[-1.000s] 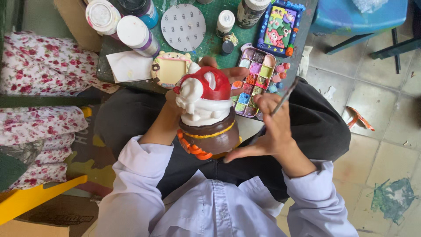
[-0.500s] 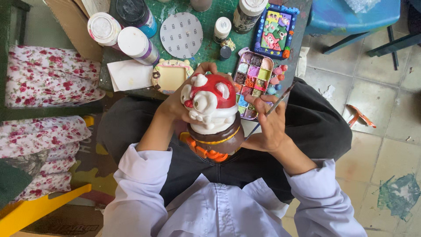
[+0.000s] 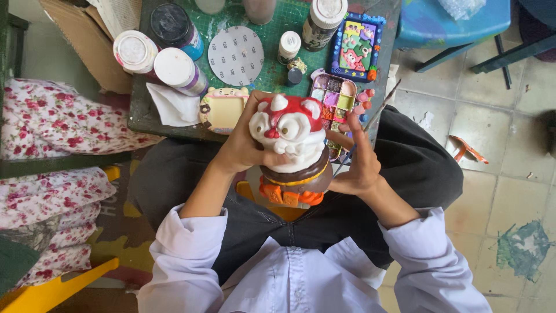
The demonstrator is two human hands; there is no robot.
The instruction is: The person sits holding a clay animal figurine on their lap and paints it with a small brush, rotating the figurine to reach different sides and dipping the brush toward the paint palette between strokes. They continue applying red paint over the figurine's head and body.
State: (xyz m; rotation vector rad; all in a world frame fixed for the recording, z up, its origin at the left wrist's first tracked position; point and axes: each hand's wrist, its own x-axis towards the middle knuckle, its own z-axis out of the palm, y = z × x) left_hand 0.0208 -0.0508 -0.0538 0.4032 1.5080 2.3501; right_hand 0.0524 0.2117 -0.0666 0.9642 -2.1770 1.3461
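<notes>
Two hands at frame centre | left hand [image 3: 246, 152] grips mostly painted figurine [image 3: 291, 149] | right hand [image 3: 358, 165] pinches paintbrush [image 3: 370, 120] | palette [image 3: 333, 104] near, finishing touches seemingly left

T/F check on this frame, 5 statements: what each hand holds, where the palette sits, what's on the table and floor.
1. The left hand grips the painted figurine. True.
2. The right hand is empty. False: it holds a thin paintbrush, whose handle sticks up past the fingers.
3. The paint palette lies on the floor. False: it sits on the green table, just right of the figurine's head.
4. A grey round disc lies flat on the table between the white-lidded jars and a small bottle. True.
5. The figurine stands on the table by itself. False: it is held over the person's lap, both hands touching it.
</notes>
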